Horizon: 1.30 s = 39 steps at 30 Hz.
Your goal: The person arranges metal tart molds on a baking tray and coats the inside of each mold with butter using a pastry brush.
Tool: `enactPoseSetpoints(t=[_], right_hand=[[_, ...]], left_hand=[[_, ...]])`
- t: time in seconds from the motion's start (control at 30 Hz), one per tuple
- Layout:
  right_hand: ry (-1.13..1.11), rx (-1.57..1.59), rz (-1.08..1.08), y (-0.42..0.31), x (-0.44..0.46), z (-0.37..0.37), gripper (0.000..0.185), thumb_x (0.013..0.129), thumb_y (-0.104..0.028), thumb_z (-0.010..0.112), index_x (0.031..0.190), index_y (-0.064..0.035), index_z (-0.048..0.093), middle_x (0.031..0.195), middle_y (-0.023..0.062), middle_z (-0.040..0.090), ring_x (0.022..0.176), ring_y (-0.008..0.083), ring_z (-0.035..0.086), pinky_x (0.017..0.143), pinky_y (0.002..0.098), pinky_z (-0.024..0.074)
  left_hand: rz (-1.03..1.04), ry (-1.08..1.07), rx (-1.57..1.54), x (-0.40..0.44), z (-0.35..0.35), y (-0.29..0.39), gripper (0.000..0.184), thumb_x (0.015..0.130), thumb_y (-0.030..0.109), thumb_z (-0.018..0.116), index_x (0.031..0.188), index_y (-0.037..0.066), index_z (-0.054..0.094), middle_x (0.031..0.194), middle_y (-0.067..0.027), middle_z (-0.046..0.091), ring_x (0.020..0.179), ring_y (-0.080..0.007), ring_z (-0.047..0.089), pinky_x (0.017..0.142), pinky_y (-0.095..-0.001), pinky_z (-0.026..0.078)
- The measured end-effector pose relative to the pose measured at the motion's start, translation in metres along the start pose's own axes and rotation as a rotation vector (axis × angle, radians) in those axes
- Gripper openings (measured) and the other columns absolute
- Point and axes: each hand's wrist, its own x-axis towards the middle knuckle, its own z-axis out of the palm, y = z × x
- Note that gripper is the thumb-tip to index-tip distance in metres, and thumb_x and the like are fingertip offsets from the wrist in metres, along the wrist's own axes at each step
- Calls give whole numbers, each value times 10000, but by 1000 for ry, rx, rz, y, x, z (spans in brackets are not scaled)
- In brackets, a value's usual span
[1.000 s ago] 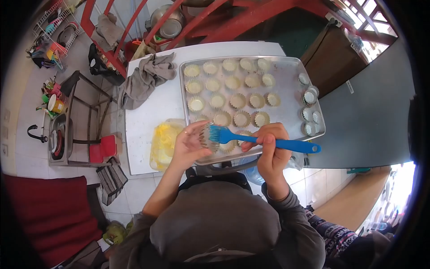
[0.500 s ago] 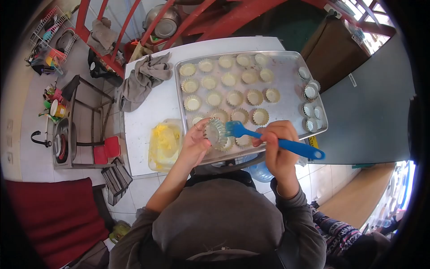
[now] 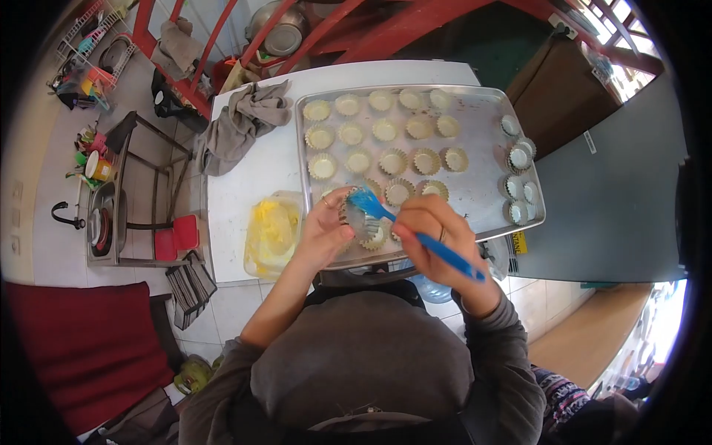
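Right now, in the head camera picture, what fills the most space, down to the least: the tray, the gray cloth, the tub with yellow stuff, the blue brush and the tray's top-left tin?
1. Tray
2. Gray cloth and tub, too alike to rank
3. Blue brush, though partly hidden
4. Top-left tin

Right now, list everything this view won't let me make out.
Head view:
- Inside of the held tin: partly covered by the blue brush.
- Tins near the tray's front edge: partly hidden by the left hand and right hand.
- Far end of the brush handle: blurred.
- Items at the far lower right: too small, near glare.
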Motion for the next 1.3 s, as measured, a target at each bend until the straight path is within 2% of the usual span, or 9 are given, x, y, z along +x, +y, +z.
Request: enactPoseSetpoints(t=[0.1, 0.2, 0.37, 0.6, 0.73, 0.9, 1.0, 1.17, 1.3], right_hand=[[-38, 3, 57, 5, 2, -12, 129, 768, -10, 668, 863, -32, 584, 848, 118, 582, 696, 258, 592, 585, 309, 478], [12, 89, -26, 5, 0, -14, 129, 775, -7, 660, 869, -24, 574, 833, 116, 581, 691, 260, 589, 582, 320, 473], [-85, 143, 235, 5, -8, -16, 53, 815, -10, 604, 820, -18, 552, 805, 112, 588, 691, 272, 567, 614, 338, 456], [-22, 92, 155, 6, -2, 5, 54, 816, 20, 574, 789, -18, 548, 709, 87, 563, 686, 244, 576, 589, 330, 435], [209, 517, 386, -3, -7, 6, 66, 812, 38, 556, 797, -20, 527, 702, 96, 551, 667, 253, 576, 572, 315, 420], [-249, 98, 251, -4, 1, -3, 36, 848, -45, 580, 829, -20, 563, 769, 89, 582, 685, 235, 585, 588, 339, 452], [-11, 399, 166, -2, -2, -4, 54, 838, -61, 610, 857, -21, 581, 818, 116, 587, 700, 260, 578, 603, 315, 457], [-280, 350, 90, -8, 8, -1, 16, 840, -19, 587, 847, -19, 602, 868, 104, 607, 758, 222, 596, 664, 307, 477], [-51, 505, 52, 4, 7, 2, 39, 842, -37, 581, 859, -12, 607, 895, 114, 617, 758, 233, 596, 675, 306, 476]], left_hand=[[68, -73, 196, 3, -12, 4, 690, 697, 139, 783, 1271, -13, 430, 1259, -168, 513, 1201, -255, 467, 1017, -386, 356], [115, -51, 357, 5, -5, 11, 782, 648, 356, 813, 1257, 29, 447, 1215, -180, 544, 1190, -297, 486, 1013, -403, 354], [162, -146, 463, 7, -18, 25, 780, 615, 342, 832, 1233, 20, 481, 1199, -174, 553, 1185, -305, 491, 1010, -428, 353], [162, -226, 475, 12, -18, 33, 788, 580, 275, 858, 1227, 11, 493, 1178, -165, 561, 1183, -331, 490, 1010, -453, 355], [185, -267, 404, 11, -27, 30, 783, 582, 231, 855, 1232, -4, 488, 1181, -165, 555, 1192, -331, 482, 1019, -456, 347], [146, -224, 156, 7, -30, 29, 776, 589, 240, 851, 1238, 9, 494, 1176, -165, 556, 1187, -321, 487, 1036, -442, 329], [109, -230, 61, 4, -35, 27, 805, 588, 311, 851, 1248, 26, 488, 1155, -164, 564, 1166, -334, 503, 1046, -469, 316], [127, -203, -77, 0, -41, 13, 849, 588, 369, 845, 1265, 24, 467, 1170, -169, 553, 1159, -331, 509, 1049, -526, 303], [58, -168, -18, -6, -40, 16, 884, 607, 478, 812, 1301, 97, 420, 1172, -147, 491, 1128, -292, 490, 1061, -593, 236]])
